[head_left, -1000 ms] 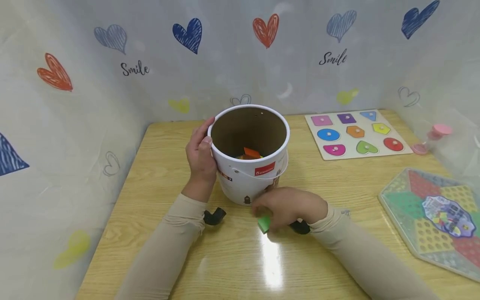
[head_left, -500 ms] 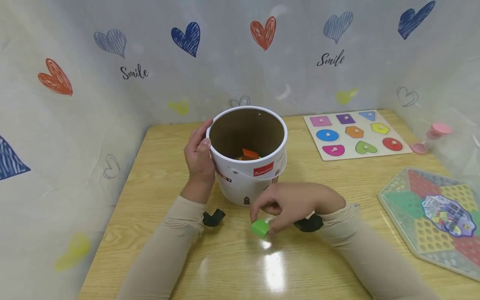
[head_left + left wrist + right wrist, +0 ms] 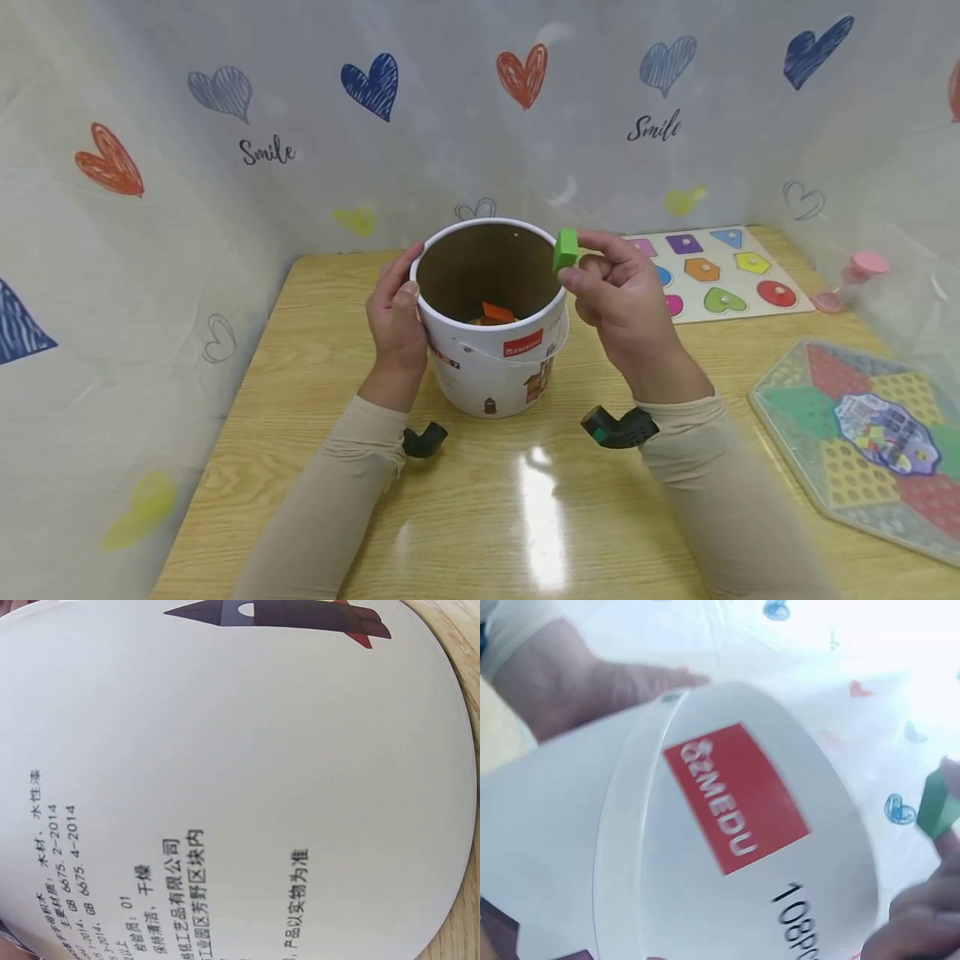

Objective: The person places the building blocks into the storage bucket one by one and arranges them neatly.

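A white bucket with a red label and a thin handle stands upright on the table. My left hand holds it at the left side of the rim, the thumb bent at the edge. Orange and other coloured pieces lie at the bottom inside, partly hidden by the front wall. Between thumb and forefinger my right hand pinches a small green block, which overlaps the bucket's right rim in the head view. The right wrist view shows the green block beyond the bucket's printed wall.
A shape puzzle board lies behind my right hand. Right of it stands a pink sand timer. A hexagonal game board rests at the table's right side. Sheeting printed with hearts rises behind and beside the table.
My right hand has picked the green block off the table in front of the bucket and raised it to the right rim. The left hand has kept its hold on the bucket.
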`<state>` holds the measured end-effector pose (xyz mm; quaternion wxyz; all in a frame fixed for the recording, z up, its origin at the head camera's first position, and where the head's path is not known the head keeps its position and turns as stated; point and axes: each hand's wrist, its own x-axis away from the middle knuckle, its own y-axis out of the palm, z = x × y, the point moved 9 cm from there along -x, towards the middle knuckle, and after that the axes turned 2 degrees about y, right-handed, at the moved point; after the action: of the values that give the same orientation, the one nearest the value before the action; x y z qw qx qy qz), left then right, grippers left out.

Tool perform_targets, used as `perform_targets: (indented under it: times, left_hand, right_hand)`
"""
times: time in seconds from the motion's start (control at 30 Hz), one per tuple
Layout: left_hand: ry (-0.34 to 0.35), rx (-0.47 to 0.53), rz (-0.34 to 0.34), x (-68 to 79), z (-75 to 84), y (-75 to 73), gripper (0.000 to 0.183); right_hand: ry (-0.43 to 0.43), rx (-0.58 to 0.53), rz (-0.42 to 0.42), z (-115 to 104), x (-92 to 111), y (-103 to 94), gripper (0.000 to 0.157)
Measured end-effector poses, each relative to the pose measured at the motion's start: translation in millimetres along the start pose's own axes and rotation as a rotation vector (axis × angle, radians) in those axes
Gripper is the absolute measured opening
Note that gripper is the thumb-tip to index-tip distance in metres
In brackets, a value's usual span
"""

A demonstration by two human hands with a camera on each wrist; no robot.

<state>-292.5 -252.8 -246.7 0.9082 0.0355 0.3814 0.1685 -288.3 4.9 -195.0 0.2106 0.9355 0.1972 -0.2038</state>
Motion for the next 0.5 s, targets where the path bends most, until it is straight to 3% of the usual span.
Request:
perform_targets:
  times: [0.13, 0.3, 0.5]
  left_hand:
    - [-0.004, 0.02, 0.003, 1.8, -0.3, 2.4, 0.051]
    - [0.0, 0.016, -0.015, 0.7, 0.2, 5.3, 0.051]
    - [0.006, -0.006, -0.018, -0.4, -0.8, 3.0, 0.051]
  right_hand:
    - [0.014, 0.111, 0.074, 1.3, -3.6, -5.1, 0.041]
    - [-0.068, 0.049, 0.067, -15.5, -3.2, -9.1, 0.053]
    - [-0.104, 0.052, 0.085, -25.1, -0.1, -17.8, 0.046]
